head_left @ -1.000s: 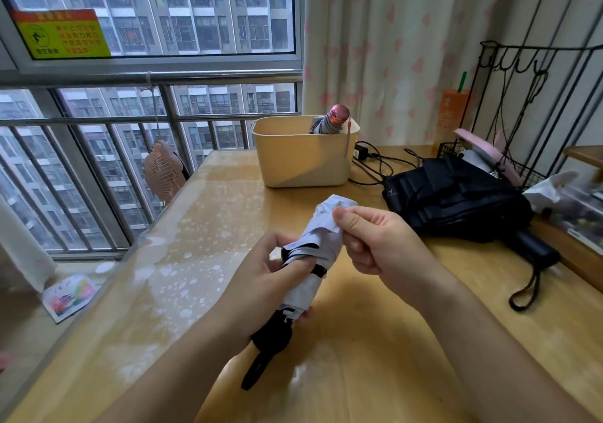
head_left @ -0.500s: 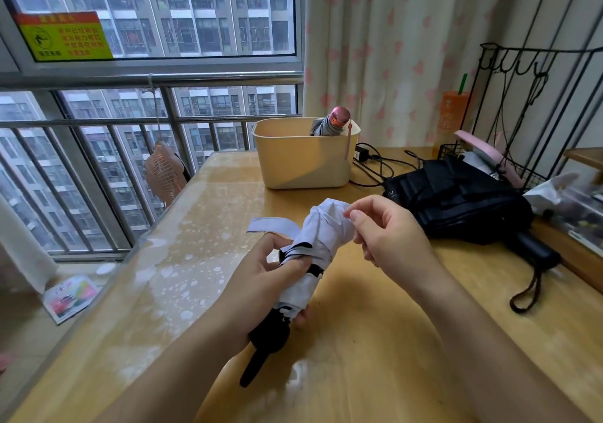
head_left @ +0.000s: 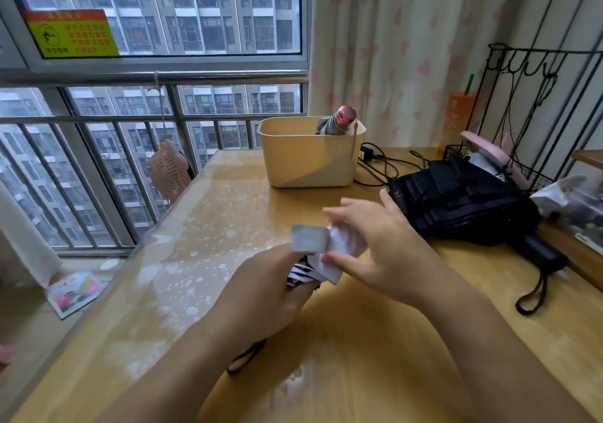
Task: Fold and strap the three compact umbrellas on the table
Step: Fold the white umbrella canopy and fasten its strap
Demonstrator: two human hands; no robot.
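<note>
My left hand [head_left: 261, 295] grips a white compact umbrella with black stripes [head_left: 342, 246] around its middle, above the wooden table [head_left: 375, 341]. Its grey strap tab [head_left: 308, 238] sticks up over my left thumb. My right hand [head_left: 381, 249] pinches the white fabric at the umbrella's top, fingers spread. The umbrella's black handle is mostly hidden under my left hand; its wrist loop [head_left: 244, 357] hangs below. A black umbrella [head_left: 463, 204] lies loosely bunched at the right. A grey umbrella with a pink cap [head_left: 337, 122] stands in a cream bin [head_left: 306, 158].
Black cables and a plug [head_left: 375, 161] lie behind the bin. A wire rack [head_left: 522, 103] and a pink object [head_left: 489, 151] stand at the far right, with a plastic bag [head_left: 561, 194] beside them. A window with railing [head_left: 130, 119] runs along the table's left edge.
The strap swung from hanging out to the left to standing over my left thumb. My right hand shifted from the umbrella's tip to its side, and my left hand slid up the body.
</note>
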